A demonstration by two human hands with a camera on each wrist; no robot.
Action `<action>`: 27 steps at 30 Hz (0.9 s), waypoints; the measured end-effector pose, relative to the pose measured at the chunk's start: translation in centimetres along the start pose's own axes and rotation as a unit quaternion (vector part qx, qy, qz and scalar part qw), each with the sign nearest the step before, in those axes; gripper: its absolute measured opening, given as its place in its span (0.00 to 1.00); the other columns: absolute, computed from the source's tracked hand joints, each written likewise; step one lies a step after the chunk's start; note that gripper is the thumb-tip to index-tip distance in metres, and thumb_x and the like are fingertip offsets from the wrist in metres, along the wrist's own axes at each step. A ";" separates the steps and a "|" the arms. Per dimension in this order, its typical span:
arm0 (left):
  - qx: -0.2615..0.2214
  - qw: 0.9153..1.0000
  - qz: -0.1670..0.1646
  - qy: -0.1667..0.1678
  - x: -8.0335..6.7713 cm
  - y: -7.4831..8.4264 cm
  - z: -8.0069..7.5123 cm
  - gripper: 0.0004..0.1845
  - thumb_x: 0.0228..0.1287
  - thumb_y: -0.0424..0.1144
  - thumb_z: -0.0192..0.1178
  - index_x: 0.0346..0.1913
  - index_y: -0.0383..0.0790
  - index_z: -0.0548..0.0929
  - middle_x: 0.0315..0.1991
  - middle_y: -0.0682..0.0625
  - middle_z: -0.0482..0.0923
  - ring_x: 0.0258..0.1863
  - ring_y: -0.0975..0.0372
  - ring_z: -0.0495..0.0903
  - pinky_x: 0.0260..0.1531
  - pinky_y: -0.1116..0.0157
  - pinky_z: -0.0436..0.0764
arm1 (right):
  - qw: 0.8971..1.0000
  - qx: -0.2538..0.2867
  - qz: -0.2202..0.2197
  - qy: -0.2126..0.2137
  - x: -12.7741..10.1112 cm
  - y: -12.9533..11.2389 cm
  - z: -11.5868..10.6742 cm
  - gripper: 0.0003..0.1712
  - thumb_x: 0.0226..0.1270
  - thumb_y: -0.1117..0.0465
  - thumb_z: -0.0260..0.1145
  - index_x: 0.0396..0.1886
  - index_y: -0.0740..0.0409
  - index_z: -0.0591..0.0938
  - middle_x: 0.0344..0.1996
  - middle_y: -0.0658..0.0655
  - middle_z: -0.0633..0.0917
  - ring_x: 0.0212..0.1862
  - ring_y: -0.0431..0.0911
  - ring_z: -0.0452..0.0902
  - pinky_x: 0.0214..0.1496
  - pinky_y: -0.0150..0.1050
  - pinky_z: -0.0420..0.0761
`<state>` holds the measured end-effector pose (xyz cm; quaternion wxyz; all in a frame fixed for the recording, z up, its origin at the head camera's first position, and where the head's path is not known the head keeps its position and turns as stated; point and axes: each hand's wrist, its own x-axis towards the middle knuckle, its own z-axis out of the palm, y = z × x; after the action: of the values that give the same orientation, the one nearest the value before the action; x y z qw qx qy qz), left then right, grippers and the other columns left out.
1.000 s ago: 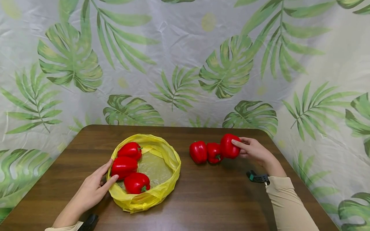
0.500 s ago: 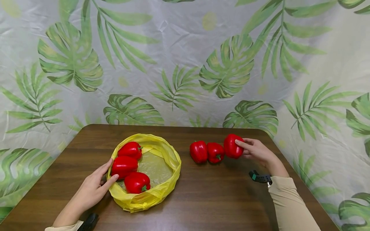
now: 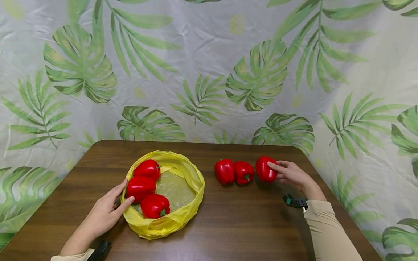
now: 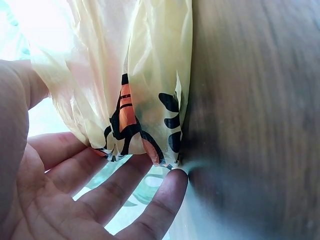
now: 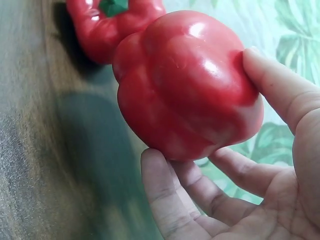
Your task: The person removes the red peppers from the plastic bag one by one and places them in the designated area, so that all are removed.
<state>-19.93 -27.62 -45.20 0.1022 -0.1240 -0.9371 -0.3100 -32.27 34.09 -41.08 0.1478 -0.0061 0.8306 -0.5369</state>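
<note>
The left grip [image 3: 103,215], a bare hand at the left, held the yellow bag [image 3: 194,203] by its left side, the thumb over the rim and the fingers, set apart from one another, against the outer wall. A dark wrist device [image 3: 100,251] sat at the near left. The bag stood on the brown bench [image 3: 241,228] with its edge rolled into a ring; its wall, in the left wrist view, carried an orange and black print [image 4: 127,107]. Inside, along the left, lay three red peppers: a far pepper [image 3: 145,169], a middle pepper [image 3: 140,187] and a near pepper [image 3: 153,206]. Right of the bag, well apart from it, two more lay side by side on the bench: a left pepper [image 3: 224,171] and a right pepper [image 3: 243,173]. Just to their right was the held pepper [image 3: 264,169], pinched by the right grip [image 3: 292,176] between thumb and fingers; whether it touched the bench could not be told. Farther right and nearer were a strapped device [image 3: 295,202] and a beige sleeve [image 3: 330,230]. A leaf-patterned cloth [image 3: 209,72] hung at the far side.
</note>
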 end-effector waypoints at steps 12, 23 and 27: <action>0.008 1.000 0.001 0.001 0.0 -0.1 0.0 0.39 0.79 0.47 0.65 0.81 0.29 0.66 0.76 0.25 0.69 0.66 0.32 0.80 0.49 0.44 0.90 | 1.000 0.008 0.009 -0.009 0.7 0.9 0.2 0.47 0.84 0.43 0.60 0.80 0.78 0.58 0.63 0.66 0.85 0.48 0.41 0.90 0.62 0.46 0.89; 0.004 1.000 0.003 0.001 0.1 -0.1 0.0 0.39 0.78 0.47 0.66 0.81 0.29 0.66 0.76 0.25 0.69 0.65 0.32 0.81 0.48 0.45 0.91 | 0.999 0.027 0.015 -0.020 1.0 1.2 0.5 0.48 0.85 0.44 0.59 0.81 0.79 0.54 0.61 0.62 0.86 0.49 0.41 0.90 0.64 0.49 0.88; 0.005 1.000 0.003 0.001 0.0 -0.1 0.1 0.39 0.78 0.47 0.66 0.81 0.29 0.66 0.76 0.25 0.69 0.66 0.32 0.80 0.48 0.46 0.91 | 0.999 0.028 0.021 -0.018 1.2 1.3 0.8 0.49 0.85 0.44 0.59 0.81 0.79 0.55 0.57 0.58 0.88 0.48 0.41 0.90 0.63 0.47 0.89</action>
<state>-20.01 -27.63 -45.32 0.1048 -0.1263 -0.9381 -0.3050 -33.02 33.79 -42.86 0.1741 0.0053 0.8124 -0.5564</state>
